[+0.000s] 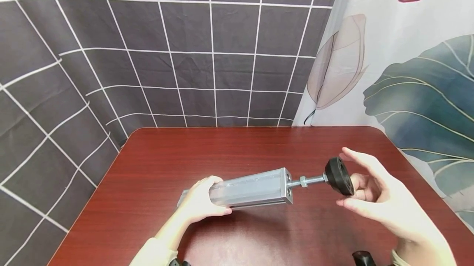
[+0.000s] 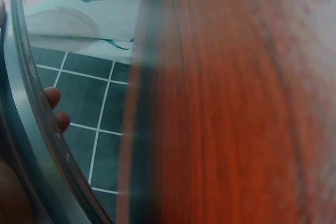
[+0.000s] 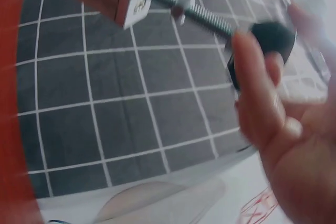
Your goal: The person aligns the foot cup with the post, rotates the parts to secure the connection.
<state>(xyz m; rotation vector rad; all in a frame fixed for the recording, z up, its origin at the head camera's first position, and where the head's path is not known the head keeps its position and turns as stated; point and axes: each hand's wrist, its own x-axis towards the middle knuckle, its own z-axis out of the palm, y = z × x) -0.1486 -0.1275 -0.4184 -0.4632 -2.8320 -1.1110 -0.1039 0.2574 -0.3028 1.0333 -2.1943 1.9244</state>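
Note:
My left hand (image 1: 205, 200) grips a silver metal bar (image 1: 252, 187) near its left end, thumb and fingers around its sides. The bar is held above the table, slanting up slightly to the right. From its square end plate a threaded rod (image 1: 314, 180) with a nut (image 1: 303, 181) sticks out. A round black foot (image 1: 338, 176) sits at the rod's far end. Around that foot my right hand (image 1: 385, 196) is spread, thumb and index finger wide apart, other fingers bent close behind it. In the right wrist view, fingers (image 3: 254, 77) overlap the black foot (image 3: 275, 38).
Below the bar is a reddish-brown wooden table (image 1: 148, 163). A dark grey cloth (image 1: 229, 68) with white grid lines hangs behind and to the left. At the right hangs a white curtain (image 1: 344, 80) with leaf prints. A black piece (image 1: 363, 257) shows near my right wrist.

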